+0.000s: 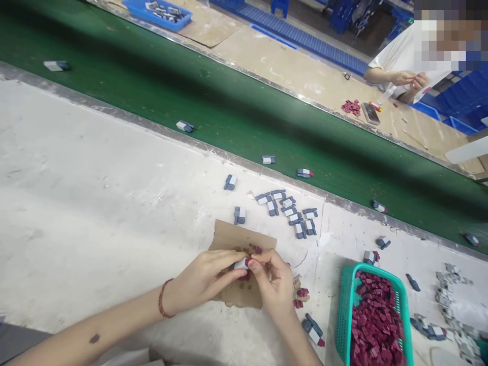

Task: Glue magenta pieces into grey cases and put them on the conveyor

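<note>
My left hand (215, 274) is closed on a small grey and dark-blue plastic part (241, 264), pinched between thumb and fingers over a piece of brown cardboard (244, 236). At the part's right end, the thumb and fingers of my right hand (272, 279) pinch a small dark-red piece (248, 260), which touches the part. My fingers partly cover both. More dark-red pieces lie on and beside the cardboard, among them one (258, 249) just behind my right fingers. A group of similar grey-blue parts (293, 217) lies on the table beyond my hands.
A green basket (345, 305) full of dark-red pieces stands to my right, with grey pieces (452, 290) farther right. Several parts lie along the green conveyor belt (229, 117). Across it, a co-worker (400, 61) holds their hands together near a phone (370, 113); a blue tray (158, 12) sits far left.
</note>
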The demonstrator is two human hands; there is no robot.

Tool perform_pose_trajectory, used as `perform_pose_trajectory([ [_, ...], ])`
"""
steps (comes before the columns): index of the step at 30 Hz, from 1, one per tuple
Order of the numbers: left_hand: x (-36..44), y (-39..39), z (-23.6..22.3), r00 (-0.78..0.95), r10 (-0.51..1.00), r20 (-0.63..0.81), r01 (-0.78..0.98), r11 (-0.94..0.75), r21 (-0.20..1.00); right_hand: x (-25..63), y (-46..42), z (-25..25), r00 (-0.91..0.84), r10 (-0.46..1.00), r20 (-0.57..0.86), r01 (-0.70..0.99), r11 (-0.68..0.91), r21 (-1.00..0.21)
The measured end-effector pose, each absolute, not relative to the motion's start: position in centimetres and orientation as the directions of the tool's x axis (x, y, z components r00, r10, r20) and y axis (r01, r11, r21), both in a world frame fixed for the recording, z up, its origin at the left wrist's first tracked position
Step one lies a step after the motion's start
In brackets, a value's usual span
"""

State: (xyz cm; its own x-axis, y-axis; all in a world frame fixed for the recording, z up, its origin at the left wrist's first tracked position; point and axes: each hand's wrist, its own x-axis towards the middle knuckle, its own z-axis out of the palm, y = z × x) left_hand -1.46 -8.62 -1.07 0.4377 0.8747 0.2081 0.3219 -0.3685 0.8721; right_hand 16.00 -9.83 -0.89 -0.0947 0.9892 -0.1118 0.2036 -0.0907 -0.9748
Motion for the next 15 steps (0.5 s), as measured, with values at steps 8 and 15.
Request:
perform_pose_trajectory([
  [8,0.1,-5.1,-0.1,0.500,0.854,0.146,0.315,-0.336,0.888,17.7,-10.6,0.1,0.072,0.997,-0.031,0.278,-0.050,-0.959],
  [15,-1.8,6.2,-0.2,0.208,0.975,0.076,0.687,-0.201,0.698,28.2,-13.7,3.1,0.384,0.915,0.121,0.735,-0.223,-0.640],
])
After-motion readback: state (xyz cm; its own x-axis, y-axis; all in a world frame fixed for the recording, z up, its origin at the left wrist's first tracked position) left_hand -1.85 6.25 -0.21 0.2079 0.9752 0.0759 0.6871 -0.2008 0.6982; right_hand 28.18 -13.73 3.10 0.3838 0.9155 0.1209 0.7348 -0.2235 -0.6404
